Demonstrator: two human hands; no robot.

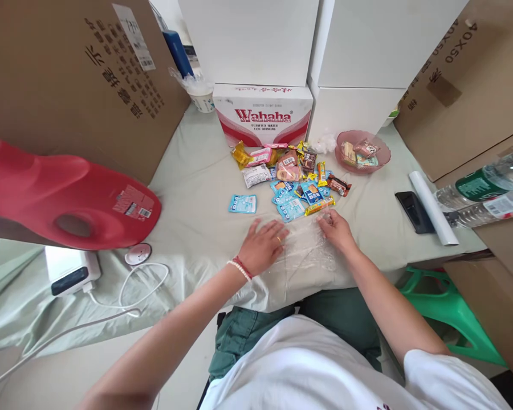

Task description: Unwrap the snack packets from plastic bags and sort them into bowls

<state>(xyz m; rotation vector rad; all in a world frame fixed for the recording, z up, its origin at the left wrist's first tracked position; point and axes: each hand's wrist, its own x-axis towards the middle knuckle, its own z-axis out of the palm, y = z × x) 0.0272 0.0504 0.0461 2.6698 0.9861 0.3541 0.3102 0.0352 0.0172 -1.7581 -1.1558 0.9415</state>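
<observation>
A clear plastic bag (305, 247) lies flat near the front edge of the cloth-covered table. My left hand (263, 245) rests palm down at its left side, fingers stretched out over the bag's edge. At the bag's upper right corner, my right hand (337, 229) has its thumb and fingers closed on the plastic. Just beyond are several blue snack packets (289, 205) and a yellow-wrapped bar (320, 205). One blue packet (242, 204) sits apart on the left. Behind them is a heap of mixed wrapped snacks (288, 166).
A pink bowl (383, 156) with wrapped snacks stands back right, beside a Wahaha carton (263, 117). On the left are a red jug (111, 196) and a white power bank (70, 272) with a cable. A black phone (412, 210), white roll (432, 209) and plastic bottles (487, 182) lie right.
</observation>
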